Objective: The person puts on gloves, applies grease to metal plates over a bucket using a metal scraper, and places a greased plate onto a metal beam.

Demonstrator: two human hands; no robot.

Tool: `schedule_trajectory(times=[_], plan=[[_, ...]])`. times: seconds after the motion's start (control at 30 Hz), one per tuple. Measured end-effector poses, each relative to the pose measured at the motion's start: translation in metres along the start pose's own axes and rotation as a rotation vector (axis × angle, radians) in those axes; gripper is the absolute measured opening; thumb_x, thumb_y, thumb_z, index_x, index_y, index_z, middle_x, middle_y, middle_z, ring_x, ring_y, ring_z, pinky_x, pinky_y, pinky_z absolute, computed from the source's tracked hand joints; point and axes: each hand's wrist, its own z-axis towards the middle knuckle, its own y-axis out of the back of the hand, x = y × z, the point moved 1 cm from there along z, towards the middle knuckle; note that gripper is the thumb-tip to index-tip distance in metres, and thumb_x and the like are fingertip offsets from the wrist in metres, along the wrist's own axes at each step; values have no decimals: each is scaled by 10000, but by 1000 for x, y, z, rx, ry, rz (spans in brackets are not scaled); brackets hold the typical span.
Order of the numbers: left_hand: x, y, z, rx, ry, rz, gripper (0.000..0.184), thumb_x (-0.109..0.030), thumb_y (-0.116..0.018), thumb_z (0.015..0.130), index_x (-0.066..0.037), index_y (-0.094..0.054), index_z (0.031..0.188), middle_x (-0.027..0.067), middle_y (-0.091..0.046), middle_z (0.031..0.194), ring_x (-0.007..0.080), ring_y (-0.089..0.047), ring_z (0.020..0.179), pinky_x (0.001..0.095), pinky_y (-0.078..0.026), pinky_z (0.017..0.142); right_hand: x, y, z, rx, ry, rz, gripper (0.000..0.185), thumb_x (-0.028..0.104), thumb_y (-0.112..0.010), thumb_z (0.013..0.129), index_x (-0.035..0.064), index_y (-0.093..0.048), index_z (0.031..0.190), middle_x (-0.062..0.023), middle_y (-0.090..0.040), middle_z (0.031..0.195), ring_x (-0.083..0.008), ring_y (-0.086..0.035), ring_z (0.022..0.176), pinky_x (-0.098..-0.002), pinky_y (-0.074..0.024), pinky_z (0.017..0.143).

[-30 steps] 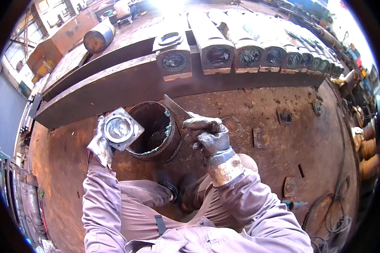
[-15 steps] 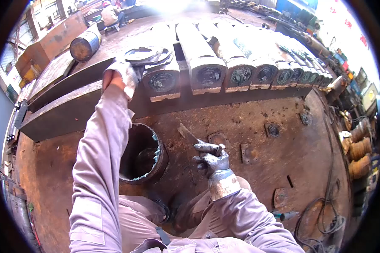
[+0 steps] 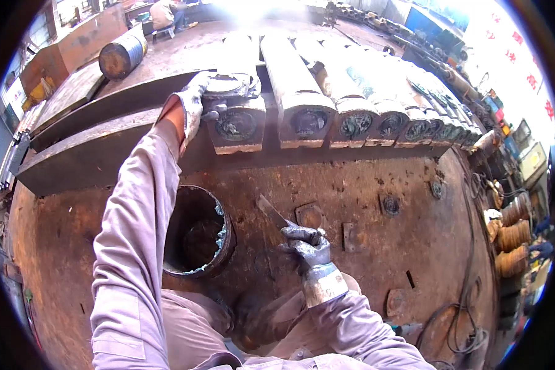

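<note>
My gloved left hand reaches out to the end of the leftmost long metal piece. Its fingers curl under the edge of a round metal ring, which lies over a similar flat part on top of that piece. In my gloved right hand, stained dark and greasy, is a flat-bladed scraper, its blade pointing up and left above the floor. Between my arms stands an open round bucket, with blue-green grease smeared along its inner rim. How firmly the left fingers grip is partly hidden.
Several long pieces with greasy round ends, such as this one, lie side by side on a dark steel beam. Flat plates lie on the rusty floor. Cables run at right. A drum and a seated person are farther back.
My left hand and the ring have shifted slightly right, and its fingers now show below the ring. My right hand still holds the scraper. The view has moved a little.
</note>
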Motion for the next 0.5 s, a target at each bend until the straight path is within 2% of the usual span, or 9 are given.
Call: schedule_trajectory(times=[0.03, 0.07, 0.1, 0.13, 0.3, 0.37, 0.4, 0.5], plan=[[4, -4, 3, 49, 11, -202, 532, -451, -448, 1074, -118, -577, 1468, 135, -619, 1445, 274, -607, 1248, 430, -476, 1054, 1, -3, 0, 1, -11, 10, 313, -150, -612, 863, -111, -730, 1150, -235, -651, 1390, -295, -737, 1046, -441, -686, 849], [7, -9, 4, 114, 40, -531, 534, -458, -444, 1075, -120, -579, 1467, 133, -616, 1448, 275, -602, 1254, 431, -471, 1058, 3, -5, -1, 6, -4, 13, 313, -150, -612, 863, -111, -730, 1150, -235, -651, 1390, -295, -737, 1046, -441, -686, 849], [4, -18, 3, 169, 56, -795, 536, -464, -440, 1077, -123, -580, 1465, 132, -614, 1451, 276, -596, 1260, 433, -466, 1061, 3, -7, -3, -7, -43, -15, 306, -140, -609, 895, -68, -737, 1163, -201, -695, 1325, -258, -760, 954, -368, -658, 749], [2, -22, 3, 188, 58, -884, 538, -471, -435, 1078, -125, -582, 1464, 131, -612, 1453, 276, -591, 1265, 434, -461, 1065, 4, -7, -6, -20, -81, -44, 304, -129, -605, 926, -25, -744, 1177, -166, -739, 1260, -222, -783, 861, -295, -629, 649], [-5, -32, -2, 179, 70, -1179, 551, -503, -413, 1085, -136, -592, 1456, 124, -600, 1467, 280, -563, 1294, 441, -438, 1085, 10, -21, -14, 9, -64, -61, 301, -128, -601, 928, -21, -729, 1179, -166, -728, 1298, -233, -786, 866, -299, -632, 624], [-3, -38, -4, 139, 86, -1282, 557, -515, -404, 1087, -140, -595, 1452, 121, -595, 1473, 281, -552, 1305, 444, -428, 1093, 1, -20, -11, -1, 11, -9, 330, -106, -614, 894, -63, -726, 1201, -164, -741, 1262, -304, -795, 830, -338, -635, 571], [-1, -43, -5, 112, 91, -1338, 561, -522, -400, 1089, -142, -597, 1451, 120, -593, 1475, 282, -546, 1311, 446, -423, 1097, 4, -24, -12, 3, 15, -5, 330, -106, -614, 894, -63, -726, 1201, -164, -741, 1262, -304, -795, 830, -338, -635, 571], [2, -68, -8, 64, 81, -1516, 571, -541, -386, 1093, -149, -603, 1446, 116, -585, 1484, 284, -529, 1328, 450, -409, 1109, 22, -41, -20, 31, -50, -4, 317, -67, -632, 899, -65, -719, 1204, -152, -760, 1114, -292, -793, 825, -329, -632, 579]])
